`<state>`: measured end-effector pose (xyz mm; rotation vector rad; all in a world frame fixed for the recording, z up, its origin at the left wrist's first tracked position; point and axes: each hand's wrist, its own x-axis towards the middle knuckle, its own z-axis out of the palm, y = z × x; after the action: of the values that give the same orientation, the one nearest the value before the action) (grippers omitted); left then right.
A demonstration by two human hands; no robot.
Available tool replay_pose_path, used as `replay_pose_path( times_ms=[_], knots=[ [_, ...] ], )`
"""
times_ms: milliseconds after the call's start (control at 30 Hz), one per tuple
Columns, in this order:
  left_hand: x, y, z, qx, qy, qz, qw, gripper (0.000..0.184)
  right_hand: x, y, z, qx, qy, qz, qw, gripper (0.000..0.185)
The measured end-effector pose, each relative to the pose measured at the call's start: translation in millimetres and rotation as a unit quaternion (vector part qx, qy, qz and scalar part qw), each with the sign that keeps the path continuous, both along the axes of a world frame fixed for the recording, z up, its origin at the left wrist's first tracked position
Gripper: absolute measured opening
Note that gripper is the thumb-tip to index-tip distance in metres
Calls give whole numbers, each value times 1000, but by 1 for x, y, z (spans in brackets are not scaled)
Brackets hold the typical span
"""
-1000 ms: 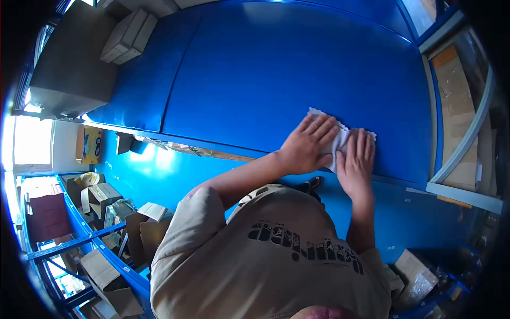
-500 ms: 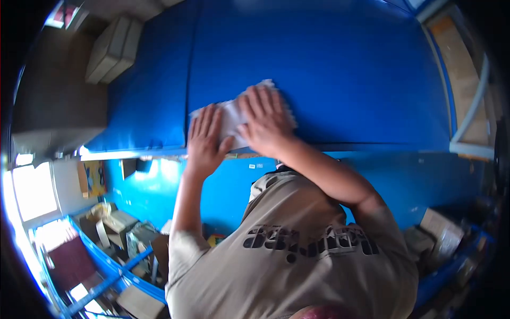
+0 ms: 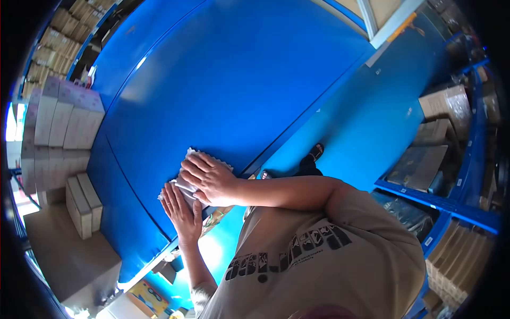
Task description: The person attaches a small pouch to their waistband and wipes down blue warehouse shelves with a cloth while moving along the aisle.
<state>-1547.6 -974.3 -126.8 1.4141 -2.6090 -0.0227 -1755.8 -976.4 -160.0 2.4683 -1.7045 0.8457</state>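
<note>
A crumpled whitish cloth (image 3: 186,189) with a jagged edge lies on the blue tabletop (image 3: 228,80), close to its near edge. My left hand (image 3: 182,215) is flat on the lower left part of the cloth, fingers stretched out. Beside it, my right hand (image 3: 210,181) presses flat on the upper right part, its forearm reaching in from the right. The two hands almost touch, and they cover much of the cloth. Neither is wrapped around anything.
Pale boxes (image 3: 69,119) and a large brown carton (image 3: 71,255) stand at the left. A metal frame (image 3: 396,24) rises at the upper right. Blue shelving (image 3: 435,199) with cartons is on the right, above a blue floor (image 3: 366,117). A dark seam crosses the tabletop.
Both hands and the cloth have moved left along the tabletop, from its right part to near the left seam. The view has also turned, bringing more boxes and shelving into sight.
</note>
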Motion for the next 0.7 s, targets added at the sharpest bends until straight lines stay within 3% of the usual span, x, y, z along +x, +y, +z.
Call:
replay_pose_path(
  times_ms=[133, 233, 367, 633, 700],
  knots=[
    [-38, -8, 6, 9, -9, -52, 999, 78, -37, 10, 4, 17, -13, -39, 999, 71],
    [-123, -15, 9, 14, -31, -83, 996, 79, -120, 16, 2, 26, -39, -61, 997, 70],
    [-191, -17, 13, 27, -20, -131, 991, 80, -189, 33, 9, -3, -89, -94, 992, 66],
    [-335, -9, 10, 20, 3, -205, 979, 81, -335, 67, 27, -33, -81, -171, 981, 62],
    [-377, -5, 8, 3, 9, -236, 972, 79, -372, 76, 30, -85, -78, -205, 972, 57]
  ],
)
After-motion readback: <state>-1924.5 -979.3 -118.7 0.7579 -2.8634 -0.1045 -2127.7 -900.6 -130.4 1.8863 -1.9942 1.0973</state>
